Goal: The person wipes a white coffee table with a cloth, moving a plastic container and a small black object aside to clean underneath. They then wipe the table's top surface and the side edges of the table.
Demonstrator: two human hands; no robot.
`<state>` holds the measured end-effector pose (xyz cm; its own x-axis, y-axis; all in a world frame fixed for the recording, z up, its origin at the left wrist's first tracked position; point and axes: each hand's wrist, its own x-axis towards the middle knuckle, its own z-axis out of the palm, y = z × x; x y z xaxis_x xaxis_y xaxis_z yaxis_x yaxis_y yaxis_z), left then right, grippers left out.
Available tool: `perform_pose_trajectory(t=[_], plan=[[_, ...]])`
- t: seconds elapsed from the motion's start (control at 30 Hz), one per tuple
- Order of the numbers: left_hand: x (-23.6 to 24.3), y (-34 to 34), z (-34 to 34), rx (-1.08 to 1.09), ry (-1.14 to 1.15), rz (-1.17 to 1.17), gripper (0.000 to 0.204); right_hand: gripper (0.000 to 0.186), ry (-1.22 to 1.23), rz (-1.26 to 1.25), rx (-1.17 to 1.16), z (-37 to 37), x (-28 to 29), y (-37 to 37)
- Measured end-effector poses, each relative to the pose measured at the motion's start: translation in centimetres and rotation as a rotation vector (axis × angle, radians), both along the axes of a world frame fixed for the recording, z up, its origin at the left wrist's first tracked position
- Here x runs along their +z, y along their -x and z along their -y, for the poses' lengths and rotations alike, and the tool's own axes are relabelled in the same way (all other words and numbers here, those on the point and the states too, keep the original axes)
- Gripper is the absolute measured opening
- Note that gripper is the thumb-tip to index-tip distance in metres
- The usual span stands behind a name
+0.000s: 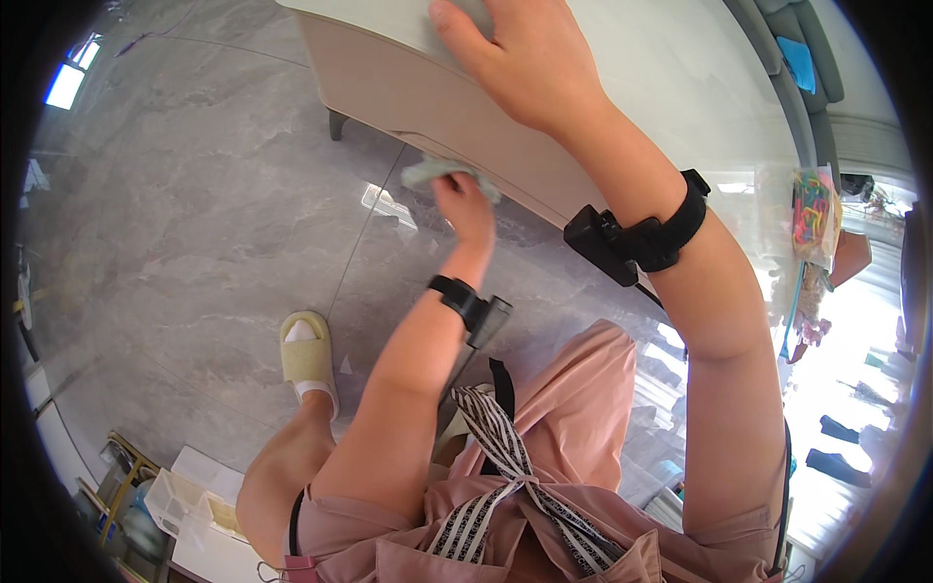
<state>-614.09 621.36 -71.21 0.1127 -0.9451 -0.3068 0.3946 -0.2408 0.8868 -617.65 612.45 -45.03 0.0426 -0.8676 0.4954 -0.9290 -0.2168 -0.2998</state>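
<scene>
My left hand (466, 206) is down low, its fingers closed on a pale grey-green cloth (424, 173). The cloth is at the bottom edge of the beige front panel (379, 85) of a low cabinet; whether it presses on the panel is hard to see. My right hand (530, 63) lies on the cabinet's white, glossy top (671, 87), thumb spread away from the fingers. Those fingertips run out of the picture at the upper edge. A black strap with a small device sits on each of my forearms.
Under the cabinet's corner is a short dark leg (337, 124). Grey marble-look tiles (214, 194) cover the floor. A clear bag of colourful pieces (812, 214) stands at the right end of the top. White containers (185, 500) stand at lower left, and a grey sofa (816, 58) at upper right.
</scene>
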Motion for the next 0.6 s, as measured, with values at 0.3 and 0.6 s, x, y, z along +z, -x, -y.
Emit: perform_pose_trajectory(t=[0.3,0.6], plan=[[-0.1,1.6,-9.4,-0.561,0.086,0.261,0.018,0.037,0.006,-0.02,0.004,-0.2,0.1,-0.1],[3.3,-2.4,5.6,0.147,0.225,0.235,0.02,0.036,-0.018,-0.016,0.01,0.0,0.0,0.4]])
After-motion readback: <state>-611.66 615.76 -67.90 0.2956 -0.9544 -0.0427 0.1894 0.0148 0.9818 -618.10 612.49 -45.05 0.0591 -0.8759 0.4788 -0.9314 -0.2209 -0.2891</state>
